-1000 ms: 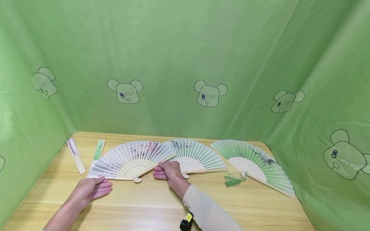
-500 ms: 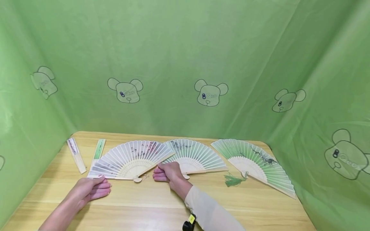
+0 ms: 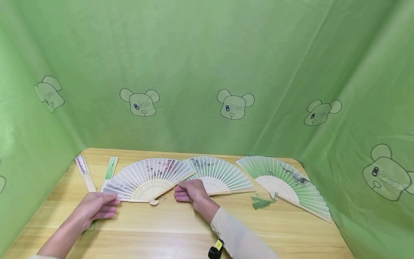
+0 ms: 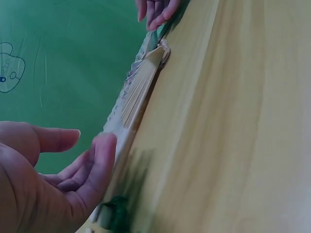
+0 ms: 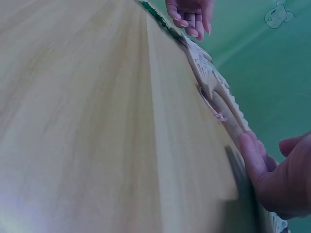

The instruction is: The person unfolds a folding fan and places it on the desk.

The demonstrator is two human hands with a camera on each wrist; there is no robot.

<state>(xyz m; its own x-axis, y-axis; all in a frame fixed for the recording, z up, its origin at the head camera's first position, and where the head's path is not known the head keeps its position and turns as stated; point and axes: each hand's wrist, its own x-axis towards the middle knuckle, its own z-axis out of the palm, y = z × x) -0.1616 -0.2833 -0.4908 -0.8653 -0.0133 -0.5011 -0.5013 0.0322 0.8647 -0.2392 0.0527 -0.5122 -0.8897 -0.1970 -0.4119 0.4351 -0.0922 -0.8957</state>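
Observation:
A white and grey folding fan [image 3: 145, 181] with pink flowers lies spread on the table at centre left. My left hand [image 3: 95, 207] is by its left end, covering the tip; in the left wrist view the thumb and fingers [image 4: 99, 158] stand apart with nothing between them. Close to the fan's right rib is my right hand [image 3: 193, 192]. The right wrist view shows that thumb and fingers [image 5: 252, 158] parted too, the fingers beside the fan edge; contact is unclear. The flowered fan overlaps a pale green spread fan [image 3: 215, 176], whose pivot the right hand partly hides.
On the right a green spread fan [image 3: 284, 180] with a green tassel [image 3: 261, 202] lies on the wooden table [image 3: 155, 233]. Two folded fans, one purple-patterned [image 3: 83, 171] and one green [image 3: 111, 167], lie at the left. Green cloth [image 3: 194, 54] encloses the table.
My left hand has let go of the flowered fan's left end and shifted left, uncovering a green tassel beneath it. The right hand has moved slightly right. The spread fans stay about where they were.

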